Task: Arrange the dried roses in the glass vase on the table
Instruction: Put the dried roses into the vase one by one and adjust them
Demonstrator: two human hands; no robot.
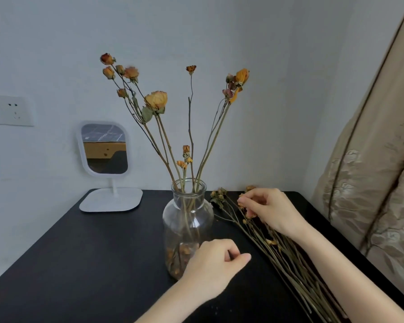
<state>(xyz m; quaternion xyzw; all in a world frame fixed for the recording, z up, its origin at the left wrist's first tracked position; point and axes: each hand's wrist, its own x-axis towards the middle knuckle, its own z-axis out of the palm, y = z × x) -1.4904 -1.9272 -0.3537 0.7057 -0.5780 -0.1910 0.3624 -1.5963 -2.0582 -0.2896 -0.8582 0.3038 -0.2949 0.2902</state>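
Observation:
A clear glass vase stands mid-table on the black table, holding several dried roses whose stems fan upward; loose petals lie in its bottom. A bundle of dried roses lies flat on the table to the vase's right, heads toward the wall. My right hand rests over the heads of that bundle, fingertips pinched around a small dried bud. My left hand hovers just in front of the vase's lower right side, fingers curled loosely with thumb extended, holding nothing that I can see.
A white stand mirror sits at the table's back left corner. A wall socket is on the left wall. A beige patterned curtain hangs along the table's right edge.

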